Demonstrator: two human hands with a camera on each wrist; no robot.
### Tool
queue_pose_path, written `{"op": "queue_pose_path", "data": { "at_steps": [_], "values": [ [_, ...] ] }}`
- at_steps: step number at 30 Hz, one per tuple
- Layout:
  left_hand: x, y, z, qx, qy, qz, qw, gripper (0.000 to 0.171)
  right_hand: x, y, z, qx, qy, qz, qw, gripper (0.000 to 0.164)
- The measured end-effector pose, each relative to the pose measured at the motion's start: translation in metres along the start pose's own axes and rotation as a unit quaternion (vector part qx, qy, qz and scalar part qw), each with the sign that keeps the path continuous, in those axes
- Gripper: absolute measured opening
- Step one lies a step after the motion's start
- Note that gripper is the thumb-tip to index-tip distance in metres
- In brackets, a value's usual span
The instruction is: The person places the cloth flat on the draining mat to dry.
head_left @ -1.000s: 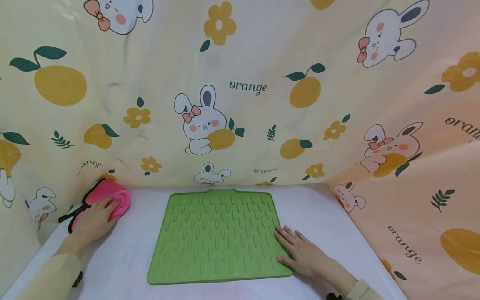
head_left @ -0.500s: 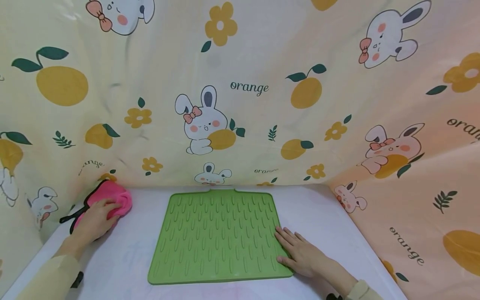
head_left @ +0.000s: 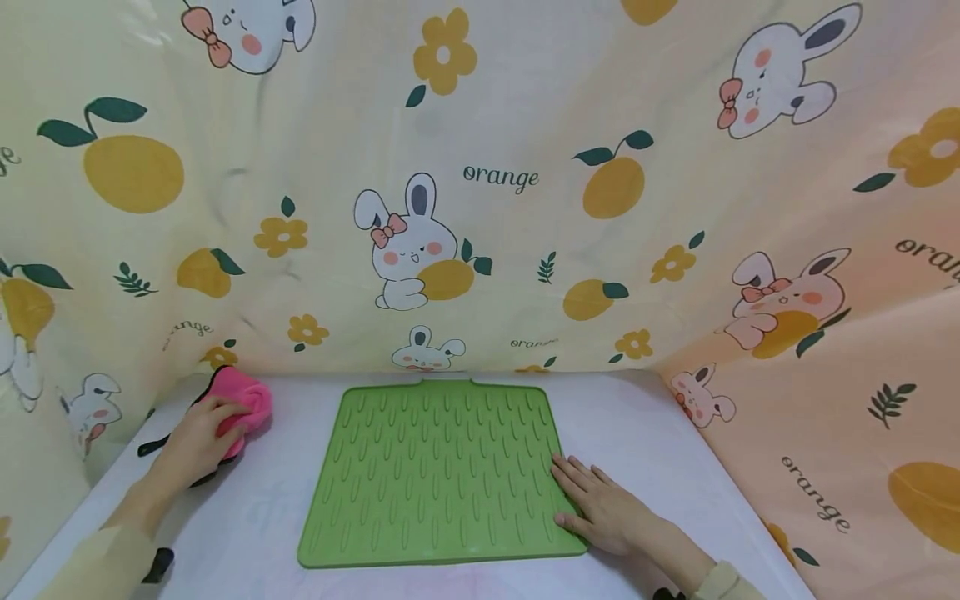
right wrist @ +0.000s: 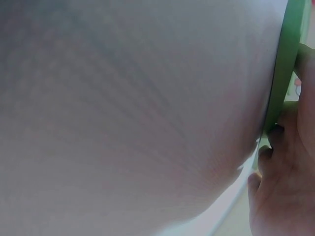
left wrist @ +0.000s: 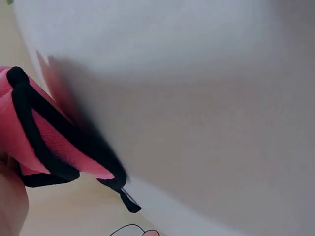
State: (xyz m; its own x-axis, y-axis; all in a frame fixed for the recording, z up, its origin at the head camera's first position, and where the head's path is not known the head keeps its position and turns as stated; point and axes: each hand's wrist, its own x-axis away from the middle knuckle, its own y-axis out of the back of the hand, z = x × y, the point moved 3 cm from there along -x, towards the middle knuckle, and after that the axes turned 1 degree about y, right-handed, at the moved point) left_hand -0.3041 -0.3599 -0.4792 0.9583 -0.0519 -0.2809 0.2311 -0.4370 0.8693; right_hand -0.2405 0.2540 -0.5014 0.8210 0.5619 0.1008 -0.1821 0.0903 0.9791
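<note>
At the left of the head view, my left hand (head_left: 197, 443) grips a pink cloth (head_left: 257, 407) with black edging and a black hanging loop (head_left: 153, 446). The cloth is bunched under the fingers, and its folded corner (left wrist: 47, 140) fills the left side of the left wrist view. A green mat (head_left: 442, 475) with rows of raised ridges lies flat in the middle. My right hand (head_left: 611, 512) rests on the mat's right edge with fingers extended. From the right wrist, that hand (right wrist: 290, 182) shows beside the mat's thick side (right wrist: 283, 73).
The mat lies on a white tabletop (head_left: 660, 433). Behind it and along both sides hangs a cream sheet (head_left: 495, 250) printed with rabbits, oranges and flowers. The cloth is close to the table's back left corner.
My left hand has drawn the pink cloth slightly to the right, away from the left side, and the cloth is more bunched. My right hand and the mat stay put.
</note>
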Motion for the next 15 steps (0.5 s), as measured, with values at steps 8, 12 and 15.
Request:
{"op": "queue_pose_path", "data": {
  "at_steps": [8,12,15],
  "values": [
    [0.007,0.016,-0.02,0.034,-0.024,-0.082,0.9957,0.033,0.001,0.001,0.001,-0.007,0.002,0.0,1.0,0.079],
    [0.007,0.026,-0.031,0.044,-0.057,-0.138,0.9878,0.031,0.001,0.0,0.0,-0.006,0.0,0.002,1.0,0.079],
    [0.007,0.033,-0.039,0.046,-0.066,-0.161,0.9837,0.031,0.0,0.0,0.0,-0.008,0.0,0.003,1.0,0.079]
  ]
}}
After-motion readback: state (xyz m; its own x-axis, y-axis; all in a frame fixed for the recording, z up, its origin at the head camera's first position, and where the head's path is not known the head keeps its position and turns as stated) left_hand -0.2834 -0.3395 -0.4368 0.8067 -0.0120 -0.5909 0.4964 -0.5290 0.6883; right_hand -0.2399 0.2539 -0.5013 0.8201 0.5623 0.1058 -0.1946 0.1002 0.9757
